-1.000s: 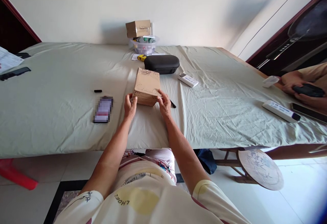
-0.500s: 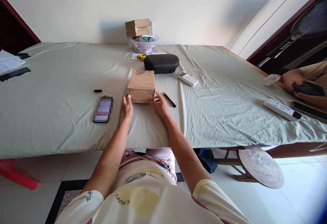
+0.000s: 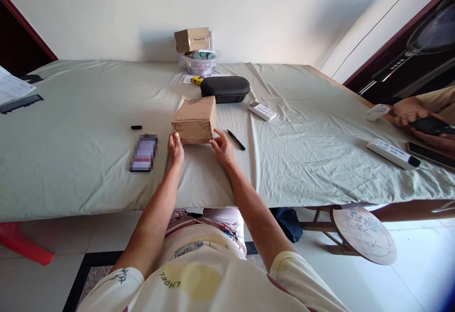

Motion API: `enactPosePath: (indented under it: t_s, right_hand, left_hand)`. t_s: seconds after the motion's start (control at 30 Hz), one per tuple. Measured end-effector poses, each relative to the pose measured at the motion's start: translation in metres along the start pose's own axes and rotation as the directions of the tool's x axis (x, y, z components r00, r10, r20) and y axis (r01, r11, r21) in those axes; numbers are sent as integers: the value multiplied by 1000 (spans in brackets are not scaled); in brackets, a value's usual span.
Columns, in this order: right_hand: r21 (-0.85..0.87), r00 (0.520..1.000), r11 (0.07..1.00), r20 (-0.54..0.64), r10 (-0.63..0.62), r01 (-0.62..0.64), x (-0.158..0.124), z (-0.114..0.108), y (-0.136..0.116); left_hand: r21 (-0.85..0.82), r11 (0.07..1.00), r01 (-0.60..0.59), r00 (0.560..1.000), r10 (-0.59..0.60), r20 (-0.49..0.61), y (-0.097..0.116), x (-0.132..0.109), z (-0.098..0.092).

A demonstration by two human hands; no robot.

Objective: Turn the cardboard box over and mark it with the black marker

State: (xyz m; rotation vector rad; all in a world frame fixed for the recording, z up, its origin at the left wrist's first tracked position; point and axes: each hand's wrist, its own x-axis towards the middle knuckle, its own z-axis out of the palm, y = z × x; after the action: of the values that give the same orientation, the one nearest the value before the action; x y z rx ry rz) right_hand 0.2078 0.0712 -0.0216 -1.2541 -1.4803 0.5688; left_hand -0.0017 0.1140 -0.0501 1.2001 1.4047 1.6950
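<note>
A wide desk draped in a creased pale green cloth fills most of the view, seen from above by the person seated at its near edge. A round patterned stool stands on the tiled floor at the lower right.

At the desk's far edge, against the wall, a clear plastic tub carries a small brown carton on top. In front of the tub lies a black zipped case.

Closer in, near the middle of the desk, sits a cardboard box printed with line drawings, turned slightly askew. The person's hands are apart and hold it between them. The left hand has its fingertips against the box's near left corner. The right hand has its fingertips against the near right corner. Whether the box rests fully flat on the cloth cannot be told.

At the far right edge, another person's hands hold a dark object, with a long white remote lying near them.

A phone lies flat, left of the left hand. A smaller white remote lies to the right of the black case. A black pen lies just right of the right hand. A tiny black item sits beyond the phone.
</note>
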Motion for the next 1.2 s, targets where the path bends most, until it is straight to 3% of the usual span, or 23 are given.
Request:
enactPosePath:
  t_s: [0.17,0.33,0.53,0.87,1.2]
  right_hand:
    - [-84,992,995,-113,-61,52,-9,5,-13]
    - [-154,999,987,-14,-48,45,-15,19,-18]
    - [-213,997,974,17,-81,83,-20,26,-19]
    - [-304,994,946,27,-110,113,-24,32,-20]
    - [-220,993,970,76,-86,101,-20,21,-20]
  left_hand:
    - [70,996,-47,998,50,-45,5,-5,1]
    - [-41,991,-126,985,130,109,17,-13,3]
    - [55,959,-277,950,265,163,29,-23,11]
    - [119,966,-229,964,208,166,26,-23,15]
    - [90,971,-220,966,204,161,32,-21,10]
